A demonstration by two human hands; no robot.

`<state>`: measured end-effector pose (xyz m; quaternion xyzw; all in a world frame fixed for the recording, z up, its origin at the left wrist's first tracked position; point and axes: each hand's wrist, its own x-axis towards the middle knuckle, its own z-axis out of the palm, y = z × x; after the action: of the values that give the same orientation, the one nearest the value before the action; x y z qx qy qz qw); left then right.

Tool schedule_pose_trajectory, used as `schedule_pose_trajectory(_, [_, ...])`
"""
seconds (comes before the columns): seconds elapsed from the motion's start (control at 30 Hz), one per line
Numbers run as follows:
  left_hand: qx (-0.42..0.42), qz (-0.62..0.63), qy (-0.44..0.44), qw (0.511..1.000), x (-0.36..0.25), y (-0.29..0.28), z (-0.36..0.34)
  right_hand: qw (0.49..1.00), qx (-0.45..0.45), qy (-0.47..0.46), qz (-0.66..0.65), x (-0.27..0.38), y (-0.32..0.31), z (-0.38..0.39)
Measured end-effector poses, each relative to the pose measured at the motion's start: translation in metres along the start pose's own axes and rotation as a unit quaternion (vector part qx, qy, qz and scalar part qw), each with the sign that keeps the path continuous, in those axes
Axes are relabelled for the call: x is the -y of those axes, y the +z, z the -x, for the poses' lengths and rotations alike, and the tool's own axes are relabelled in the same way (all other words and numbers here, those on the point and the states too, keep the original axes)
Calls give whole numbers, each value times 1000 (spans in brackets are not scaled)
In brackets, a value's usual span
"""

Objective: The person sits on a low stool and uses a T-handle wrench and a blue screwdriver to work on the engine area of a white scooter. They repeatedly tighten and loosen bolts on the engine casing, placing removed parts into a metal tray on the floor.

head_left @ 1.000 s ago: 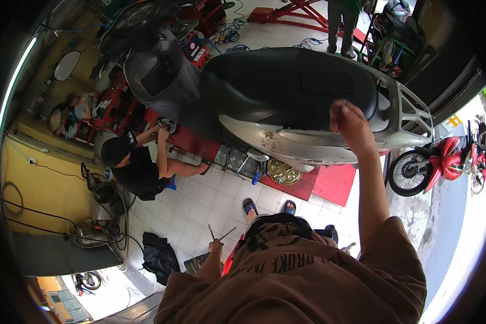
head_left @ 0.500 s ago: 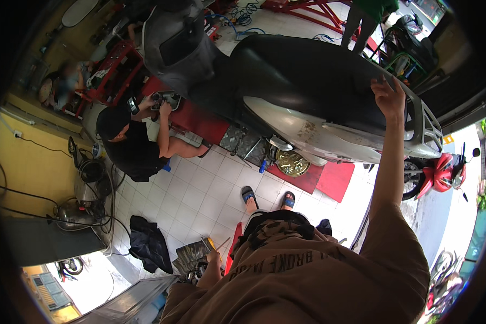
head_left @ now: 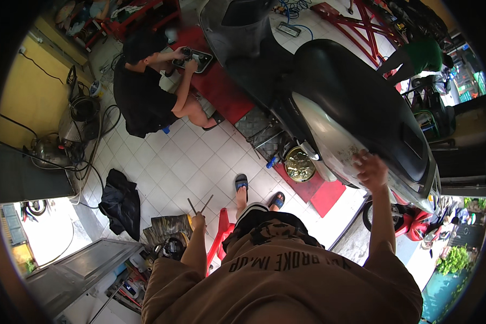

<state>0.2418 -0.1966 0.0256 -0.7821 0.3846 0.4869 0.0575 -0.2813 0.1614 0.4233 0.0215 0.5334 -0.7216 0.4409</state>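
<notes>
My left hand is closed around two thin greyish rods that spread upward from it in a V; their kind cannot be made out. It is beside a dark ribbed mat. My right hand is slightly blurred, with its fingers apart and nothing in them. It is at the pale, scuffed side panel of a scooter, below the long black seat. Whether the fingertips touch the panel I cannot tell.
A person in black squats by a tray on a red platform. A round gold-coloured pan stands under the scooter. Black cloth lies on the tiles. A red plastic chair is beside me.
My right hand has come down from the seat's rear to the side panel. My left hand has risen, and the two rods now show apart. The view has turned.
</notes>
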Motion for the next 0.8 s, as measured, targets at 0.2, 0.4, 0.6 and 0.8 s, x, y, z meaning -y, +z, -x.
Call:
schedule_pose_trajectory(0.2, [-62,-159,160,972,15,2,-5,927,-7,270,262,-255,54,7])
schedule_pose_trajectory(0.4, [62,-334,364,867,-61,-7,56,849,103,144,499,-286,63,-19])
schedule_pose_trajectory(0.6, [295,-316,613,661,-158,73,177,671,120,-44,731,-236,88,-36])
schedule_pose_trajectory(0.8, [468,-360,563,579,-198,103,294,799,50,3,599,-235,92,-7])
